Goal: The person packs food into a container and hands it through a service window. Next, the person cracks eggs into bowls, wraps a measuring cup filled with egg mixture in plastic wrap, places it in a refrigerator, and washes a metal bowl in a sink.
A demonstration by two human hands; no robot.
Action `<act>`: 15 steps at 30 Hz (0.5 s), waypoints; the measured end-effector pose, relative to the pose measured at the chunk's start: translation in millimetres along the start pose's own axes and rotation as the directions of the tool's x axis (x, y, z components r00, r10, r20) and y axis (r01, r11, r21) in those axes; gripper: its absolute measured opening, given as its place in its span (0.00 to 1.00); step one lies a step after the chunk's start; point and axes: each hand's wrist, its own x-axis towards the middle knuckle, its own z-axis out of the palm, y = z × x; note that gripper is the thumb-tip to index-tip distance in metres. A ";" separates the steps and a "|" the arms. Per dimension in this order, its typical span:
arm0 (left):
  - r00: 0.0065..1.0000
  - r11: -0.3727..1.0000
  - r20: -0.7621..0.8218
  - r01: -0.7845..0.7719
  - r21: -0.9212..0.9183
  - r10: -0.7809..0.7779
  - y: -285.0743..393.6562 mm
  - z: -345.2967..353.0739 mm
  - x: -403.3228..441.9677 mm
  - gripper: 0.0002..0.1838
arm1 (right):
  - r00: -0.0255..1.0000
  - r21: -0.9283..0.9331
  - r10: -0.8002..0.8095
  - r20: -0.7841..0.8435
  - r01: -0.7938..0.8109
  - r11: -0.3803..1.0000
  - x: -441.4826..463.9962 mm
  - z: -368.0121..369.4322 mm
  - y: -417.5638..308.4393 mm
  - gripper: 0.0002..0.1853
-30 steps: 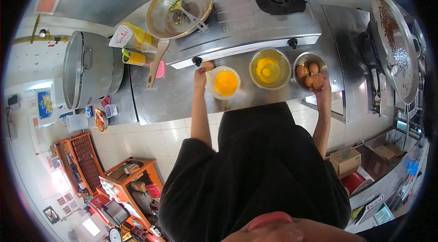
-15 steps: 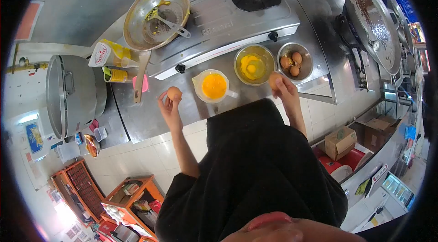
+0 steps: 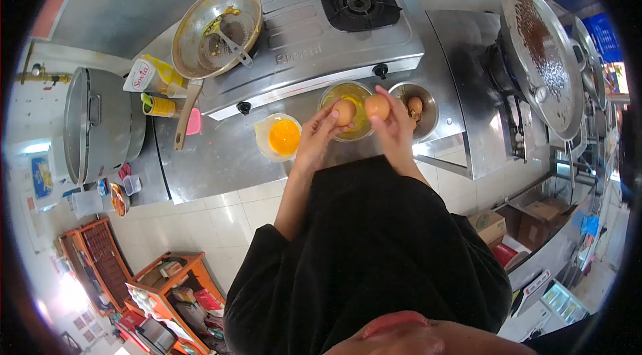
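Brown eggs are in both hands, side by side over a metal bowl (image 3: 329,95) that holds raw egg. My left hand (image 3: 317,138) is closed round one egg (image 3: 344,112). In my right hand (image 3: 397,129) the fingers grip the other egg (image 3: 377,107); a small gap seems to part the two. Just right of that, a second metal bowl (image 3: 433,102) contains more brown eggs (image 3: 415,106), partly hidden by my right hand. To the left stands a white cup (image 3: 265,148) with orange-yellow beaten egg (image 3: 284,137) in it.
Behind the bowls is a gas stove (image 3: 294,77) with a black burner (image 3: 359,2). A frying pan (image 3: 180,54) with a slotted spatula (image 3: 234,47) rests at its left, handle over the counter. A Sovia bottle (image 3: 142,77) and large pots (image 3: 90,128) stand farther left.
My left hand has swung right with its egg, from left of the white cup to the bowl of raw egg. The right hand has shifted slightly left, bringing the eggs close together.
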 end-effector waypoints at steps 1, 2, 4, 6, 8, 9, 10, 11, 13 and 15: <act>1.000 1.000 -0.012 -0.003 -0.002 0.003 -1.3 2.6 0.5 0.25 | 0.955 0.368 0.294 0.043 -0.289 0.884 0.6 -6.2 8.8 0.26; 0.999 0.996 -0.018 -0.049 0.072 0.051 -2.5 6.4 0.6 0.24 | 0.902 0.463 0.407 0.146 -0.426 0.777 6.8 -13.5 16.6 0.19; 0.995 0.985 -0.017 -0.093 0.147 0.097 -8.9 9.6 5.2 0.23 | 0.825 0.520 0.466 0.320 -0.565 0.641 10.7 -28.3 36.2 0.18; 0.986 0.925 0.082 -0.162 0.344 0.142 -15.7 7.0 12.7 0.21 | 0.663 0.523 0.522 0.536 -0.746 0.412 15.7 -33.9 38.4 0.14; 0.975 0.853 0.123 -0.222 0.473 0.186 -18.5 9.5 18.5 0.20 | 0.666 0.533 0.490 0.562 -0.745 0.402 16.9 -34.3 35.8 0.13; 0.960 0.758 0.177 -0.281 0.589 0.218 -17.2 12.2 19.3 0.19 | 0.674 0.547 0.459 0.579 -0.738 0.394 17.1 -34.5 35.4 0.13; 0.960 0.756 0.173 -0.280 0.591 0.220 -15.2 14.5 18.7 0.19 | 0.672 0.546 0.456 0.583 -0.740 0.393 18.1 -36.0 36.5 0.13; 0.977 0.771 0.119 -0.212 0.600 0.176 -12.5 16.9 18.4 0.19 | 0.675 0.530 0.454 0.581 -0.737 0.419 19.5 -38.1 38.0 0.13; 0.989 0.782 0.065 -0.146 0.605 0.134 -11.6 19.4 21.3 0.18 | 0.681 0.515 0.450 0.578 -0.732 0.446 21.0 -40.7 45.2 0.14; 0.968 0.690 0.072 -0.221 0.689 0.239 -14.8 18.7 23.5 0.19 | 0.799 0.385 0.313 0.513 -0.540 0.748 17.4 -38.5 59.4 0.16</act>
